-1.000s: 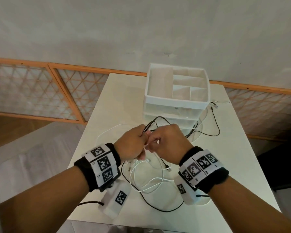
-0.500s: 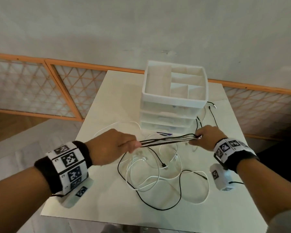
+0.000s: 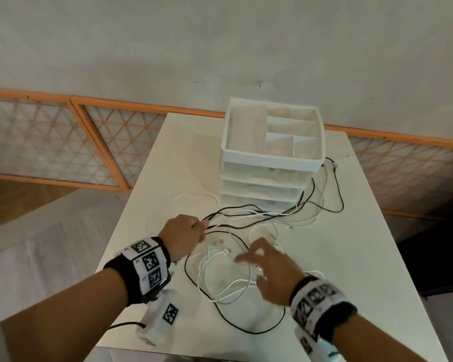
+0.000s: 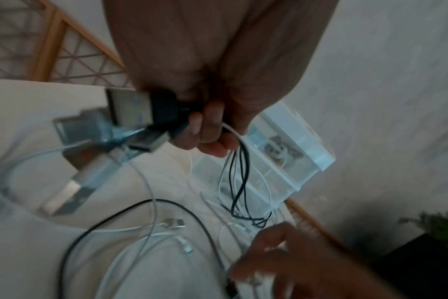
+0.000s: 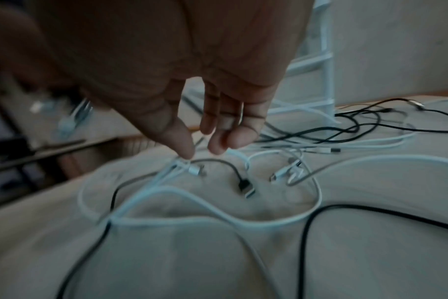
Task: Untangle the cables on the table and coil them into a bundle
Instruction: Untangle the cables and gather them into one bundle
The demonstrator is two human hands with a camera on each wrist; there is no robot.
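Cables [image 3: 246, 223]: black and white strands tangled on the white table [image 3: 377, 257], spread from the centre of the head view to the right, past the foot of the drawer unit [image 3: 270, 163].
Left hand [image 3: 183, 237]: fingers [image 4: 210, 131] curled tight round a bunch of black and white strands; plugs [image 4: 131, 109] stick out of the fist at centre left of the left wrist view.
Held strands: run from the fist toward the drawer unit, sagging to the table.
Right hand [image 3: 270, 270]: lower centre of the head view, above the loose white loops [image 3: 225, 280]; fingers [image 5: 225, 121] straight and slightly apart, holding nothing.
Thumb tip: just beside a small silver plug [image 5: 196, 170]; contact cannot be told.
Drawer unit: upper centre, open tray on top.
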